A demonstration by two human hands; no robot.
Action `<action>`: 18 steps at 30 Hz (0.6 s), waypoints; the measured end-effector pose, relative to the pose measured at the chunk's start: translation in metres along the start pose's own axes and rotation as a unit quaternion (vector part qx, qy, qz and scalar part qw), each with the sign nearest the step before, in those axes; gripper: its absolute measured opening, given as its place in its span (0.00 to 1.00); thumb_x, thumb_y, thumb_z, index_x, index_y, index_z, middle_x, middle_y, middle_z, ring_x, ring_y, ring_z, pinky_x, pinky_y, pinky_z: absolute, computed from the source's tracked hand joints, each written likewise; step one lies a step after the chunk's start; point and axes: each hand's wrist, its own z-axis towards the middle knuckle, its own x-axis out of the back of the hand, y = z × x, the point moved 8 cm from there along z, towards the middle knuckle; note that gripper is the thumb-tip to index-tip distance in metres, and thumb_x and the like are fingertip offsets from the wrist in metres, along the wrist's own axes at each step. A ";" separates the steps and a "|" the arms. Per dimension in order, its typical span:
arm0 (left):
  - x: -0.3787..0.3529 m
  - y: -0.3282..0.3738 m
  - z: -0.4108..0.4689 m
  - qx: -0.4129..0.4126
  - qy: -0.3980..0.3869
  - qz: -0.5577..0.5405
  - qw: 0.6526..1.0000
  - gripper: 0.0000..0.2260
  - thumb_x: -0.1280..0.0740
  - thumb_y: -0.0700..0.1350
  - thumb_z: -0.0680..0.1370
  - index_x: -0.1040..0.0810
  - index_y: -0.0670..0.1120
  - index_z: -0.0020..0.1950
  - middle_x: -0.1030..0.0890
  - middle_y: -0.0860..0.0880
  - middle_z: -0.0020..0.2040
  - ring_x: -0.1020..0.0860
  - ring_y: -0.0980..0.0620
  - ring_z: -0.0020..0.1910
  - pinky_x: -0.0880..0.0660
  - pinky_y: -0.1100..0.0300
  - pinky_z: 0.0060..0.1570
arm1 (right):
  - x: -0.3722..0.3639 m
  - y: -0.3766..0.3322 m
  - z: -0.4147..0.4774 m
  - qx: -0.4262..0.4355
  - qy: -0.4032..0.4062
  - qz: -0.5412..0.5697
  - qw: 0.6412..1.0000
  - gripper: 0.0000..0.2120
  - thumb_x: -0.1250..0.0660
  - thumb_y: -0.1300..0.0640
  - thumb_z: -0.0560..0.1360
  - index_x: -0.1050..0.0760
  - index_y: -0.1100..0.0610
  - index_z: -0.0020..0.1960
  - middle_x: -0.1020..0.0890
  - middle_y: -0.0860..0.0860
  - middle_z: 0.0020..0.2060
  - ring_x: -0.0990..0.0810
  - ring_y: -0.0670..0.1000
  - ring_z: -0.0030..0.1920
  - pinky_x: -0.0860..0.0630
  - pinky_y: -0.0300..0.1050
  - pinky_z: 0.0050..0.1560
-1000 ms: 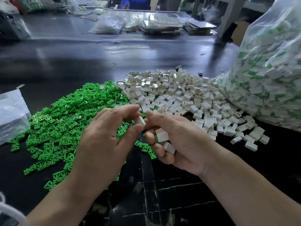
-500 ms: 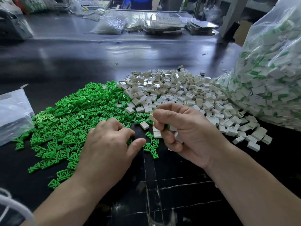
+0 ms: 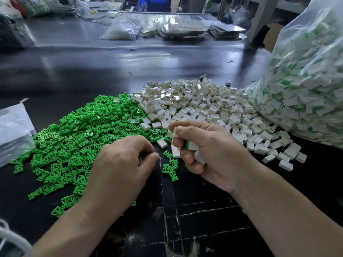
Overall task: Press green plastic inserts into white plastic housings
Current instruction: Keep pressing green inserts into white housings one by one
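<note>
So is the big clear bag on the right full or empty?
Full: the clear bag bulges with white and green pieces up to the picture's top.

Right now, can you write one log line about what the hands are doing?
left hand: curled over inserts, grip unclear | right hand: holds several housings | bag: right side

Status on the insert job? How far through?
Done: the clear bag is packed with white-and-green pieces. In hand: the right hand grips several white housings, one showing green; the left hand sits over the green inserts. Left: a large loose housing pile and those inserts.
</note>
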 end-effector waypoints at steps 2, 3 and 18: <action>0.011 -0.013 -0.001 0.067 0.029 -0.127 0.989 0.06 0.30 0.57 0.72 0.22 0.57 0.41 0.20 0.56 0.34 0.21 0.60 0.37 0.26 0.68 0.30 | 0.000 0.001 0.001 0.005 -0.002 -0.017 1.000 0.04 0.32 0.62 0.79 0.20 0.60 0.53 0.21 0.52 0.35 0.30 0.46 0.25 0.37 0.37 0.20; 0.011 -0.020 -0.002 0.098 0.034 -0.203 0.974 0.06 0.29 0.56 0.71 0.20 0.56 0.42 0.18 0.56 0.36 0.20 0.60 0.36 0.26 0.71 0.31 | -0.001 0.002 0.001 0.009 -0.007 -0.031 0.999 0.03 0.32 0.62 0.79 0.20 0.60 0.51 0.20 0.52 0.35 0.30 0.46 0.25 0.36 0.36 0.20; -0.012 -0.021 -0.006 0.171 -0.033 -0.547 0.819 0.03 0.31 0.47 0.72 0.17 0.51 0.41 0.16 0.42 0.40 0.19 0.49 0.34 0.24 0.61 0.30 | -0.020 -0.001 -0.006 0.074 -0.084 -0.141 0.984 0.06 0.29 0.54 0.78 0.19 0.53 0.43 0.22 0.50 0.32 0.29 0.46 0.24 0.35 0.37 0.19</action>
